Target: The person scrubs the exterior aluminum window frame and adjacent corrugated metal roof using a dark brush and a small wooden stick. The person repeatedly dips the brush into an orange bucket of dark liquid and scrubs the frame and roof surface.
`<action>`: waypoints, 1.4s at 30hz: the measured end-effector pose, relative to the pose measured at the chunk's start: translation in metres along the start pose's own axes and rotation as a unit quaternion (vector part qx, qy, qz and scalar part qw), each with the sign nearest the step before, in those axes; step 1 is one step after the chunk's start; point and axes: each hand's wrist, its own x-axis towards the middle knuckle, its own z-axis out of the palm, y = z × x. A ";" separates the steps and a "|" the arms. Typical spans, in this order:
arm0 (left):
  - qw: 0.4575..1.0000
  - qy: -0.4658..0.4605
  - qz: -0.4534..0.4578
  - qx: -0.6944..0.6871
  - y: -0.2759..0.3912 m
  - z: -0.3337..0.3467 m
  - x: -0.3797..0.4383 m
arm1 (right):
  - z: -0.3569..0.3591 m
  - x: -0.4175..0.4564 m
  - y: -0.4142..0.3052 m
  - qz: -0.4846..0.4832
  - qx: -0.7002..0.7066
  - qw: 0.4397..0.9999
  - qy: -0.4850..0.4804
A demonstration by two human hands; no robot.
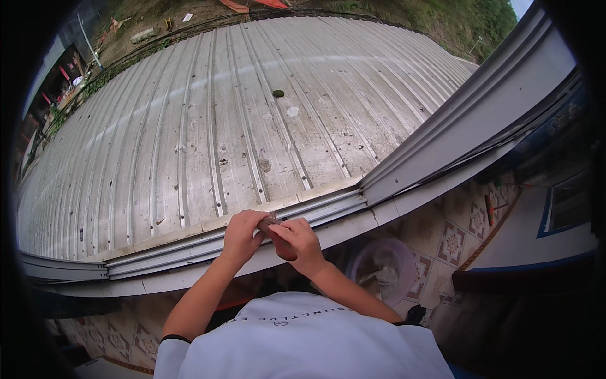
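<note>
Both hands are together over the aluminium track [326, 208] of a window opening. My left hand [242, 237] grips one end of a brownish-red item [284, 248], probably a cloth. My right hand [299, 244] closes around its other part, and a fold hangs below the fingers. A small glassy glint, perhaps water, shows at the left fingertips; its nature is unclear. Below the track runs the pale tiled sill [397, 207]. Past it, outside, a ribbed metal roof [255, 118] spreads out, dotted with screws and dirt.
Behind the sill on the right, a purple plastic basin [406, 251] with whitish material inside stands on the patterned tile floor [450, 244]. A grey window frame [464, 113] rises at right. Farther along the floor lies a red-edged object [489, 210]. A dark green clump [278, 94] rests on the roof.
</note>
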 end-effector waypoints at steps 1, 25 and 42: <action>0.999 -0.037 0.008 -0.019 0.002 0.008 0.011 | -0.010 -0.006 0.008 0.018 -0.005 1.000 -0.004; 0.992 0.048 0.008 -0.115 0.039 0.184 0.120 | -0.100 -0.148 0.046 0.377 0.000 0.914 0.147; 0.990 0.001 0.064 -0.123 0.047 0.164 0.128 | -0.094 -0.152 0.050 0.395 -0.023 0.898 0.195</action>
